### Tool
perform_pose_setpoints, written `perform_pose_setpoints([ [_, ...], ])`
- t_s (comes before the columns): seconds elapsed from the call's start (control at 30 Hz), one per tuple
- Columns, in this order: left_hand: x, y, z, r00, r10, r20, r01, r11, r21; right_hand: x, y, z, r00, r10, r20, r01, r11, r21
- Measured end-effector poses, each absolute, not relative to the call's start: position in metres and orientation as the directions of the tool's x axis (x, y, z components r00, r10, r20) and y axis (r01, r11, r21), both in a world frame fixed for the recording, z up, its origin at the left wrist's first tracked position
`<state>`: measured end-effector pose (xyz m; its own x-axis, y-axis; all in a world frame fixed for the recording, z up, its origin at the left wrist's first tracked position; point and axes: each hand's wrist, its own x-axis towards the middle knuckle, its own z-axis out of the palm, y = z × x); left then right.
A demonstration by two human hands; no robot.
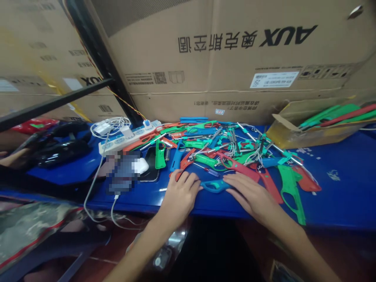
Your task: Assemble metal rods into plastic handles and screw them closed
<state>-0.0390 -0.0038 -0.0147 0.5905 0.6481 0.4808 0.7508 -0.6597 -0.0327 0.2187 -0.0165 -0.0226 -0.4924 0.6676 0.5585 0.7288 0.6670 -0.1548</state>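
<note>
My left hand [180,197] and my right hand [251,192] pinch the two ends of a blue gas lighter [215,186] just above the front of the table. Its trigger-guard loop shows between my fingers. An orange piece [177,176] sits by the left fingertips; I cannot tell whether they grip it. Behind the hands lies a screwdriver [212,172] with a dark blue handle. A red lighter body [238,165] is right behind my right hand, and a green lighter body [290,192] lies to its right.
A pile of coloured lighter parts with metal tubes and wires [232,145] spreads behind. An open carton [311,135] at right holds green and red shells. A power strip [129,138], cables and a phone [151,164] lie left. A co-worker's hand [14,158] is at far left.
</note>
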Motion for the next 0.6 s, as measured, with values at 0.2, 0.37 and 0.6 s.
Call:
perform_pose_setpoints([
  [0.2,-0.039,-0.010,-0.009,0.604,0.611,0.512,0.745,-0.660,-0.092,0.219,-0.021,-0.027,-0.538,0.648,0.539,0.774,0.633,0.011],
  [0.37,-0.032,-0.015,-0.004,0.676,0.599,0.429,0.714,-0.676,-0.181,0.222,-0.031,-0.025,-0.551,0.638,0.538,0.775,0.630,0.047],
  [0.6,-0.027,-0.011,0.001,0.753,0.484,0.446,0.616,-0.757,-0.218,0.215,-0.048,-0.007,-0.539,0.616,0.575,0.790,0.606,0.092],
])
